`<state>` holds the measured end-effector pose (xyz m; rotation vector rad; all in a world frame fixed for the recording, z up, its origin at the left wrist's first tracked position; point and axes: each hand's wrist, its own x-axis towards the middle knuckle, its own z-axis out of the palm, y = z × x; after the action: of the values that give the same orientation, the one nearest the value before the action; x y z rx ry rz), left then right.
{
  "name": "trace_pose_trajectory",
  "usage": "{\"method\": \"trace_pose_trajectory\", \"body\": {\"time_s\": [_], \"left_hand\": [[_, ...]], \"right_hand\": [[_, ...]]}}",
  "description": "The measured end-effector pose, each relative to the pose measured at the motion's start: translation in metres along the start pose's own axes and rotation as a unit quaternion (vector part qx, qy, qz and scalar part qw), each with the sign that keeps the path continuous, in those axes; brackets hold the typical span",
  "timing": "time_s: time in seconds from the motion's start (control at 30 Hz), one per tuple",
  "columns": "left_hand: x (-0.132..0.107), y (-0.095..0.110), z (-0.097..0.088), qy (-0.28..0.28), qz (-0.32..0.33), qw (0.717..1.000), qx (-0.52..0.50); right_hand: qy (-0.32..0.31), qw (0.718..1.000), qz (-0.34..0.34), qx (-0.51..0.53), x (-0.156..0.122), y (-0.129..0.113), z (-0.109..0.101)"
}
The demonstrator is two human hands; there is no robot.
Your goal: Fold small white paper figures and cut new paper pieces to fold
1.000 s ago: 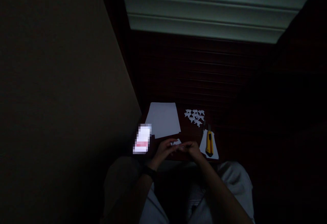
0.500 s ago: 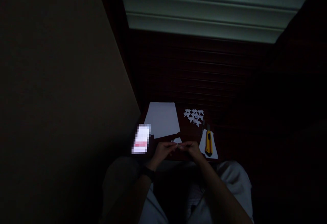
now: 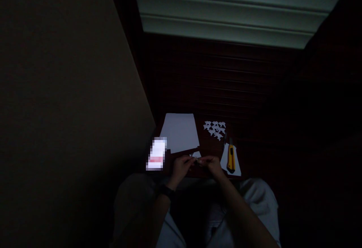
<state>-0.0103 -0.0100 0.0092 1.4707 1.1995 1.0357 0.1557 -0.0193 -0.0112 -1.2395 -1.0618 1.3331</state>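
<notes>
The scene is very dark. My left hand [image 3: 181, 168] and my right hand [image 3: 212, 166] meet fingertip to fingertip over the near edge of a small dark table [image 3: 210, 148]. Both pinch a small white piece of paper [image 3: 195, 155], mostly hidden by my fingers. A dark watch or band sits on my left wrist. A white sheet of paper [image 3: 180, 131] lies just beyond my hands. A lit phone screen [image 3: 156, 153] rests left of my left hand.
Several small folded white paper shapes [image 3: 215, 128] are clustered at the back right of the table. A yellow utility knife [image 3: 231, 158] lies on a white scrap [image 3: 236, 165] right of my right hand. A wall rises at left; window blinds [image 3: 226, 10] are above.
My hands have closed together, the left fingers drawing in onto the small paper. The view shifted slightly; nothing else moved.
</notes>
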Motion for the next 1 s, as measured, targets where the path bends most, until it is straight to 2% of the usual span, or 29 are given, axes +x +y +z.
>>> {"method": "trace_pose_trajectory", "body": {"time_s": [0.13, 0.3, 0.67, 0.9, 1.0], "left_hand": [[-0.001, 0.002, 0.001, 0.010, -0.014, 1.000, 0.008], [0.002, -0.004, 0.001, 0.017, -0.057, 0.998, -0.032], [0.002, -0.006, 0.003, 0.045, -0.076, 0.993, -0.084], [-0.006, 0.014, -0.001, 0.007, -0.065, 0.992, -0.112], [-0.005, 0.021, -0.004, 0.028, -0.078, 0.993, -0.081]], "right_hand": [[0.013, 1.000, -0.003, 0.019, 0.000, -0.001, 0.002], [0.027, 0.999, 0.002, 0.018, -0.001, -0.006, 0.003], [0.032, 0.999, 0.010, -0.005, -0.004, -0.011, 0.006], [0.027, 0.999, 0.002, -0.019, -0.004, -0.011, 0.005], [0.016, 0.999, -0.009, -0.047, -0.005, -0.013, 0.004]]}}
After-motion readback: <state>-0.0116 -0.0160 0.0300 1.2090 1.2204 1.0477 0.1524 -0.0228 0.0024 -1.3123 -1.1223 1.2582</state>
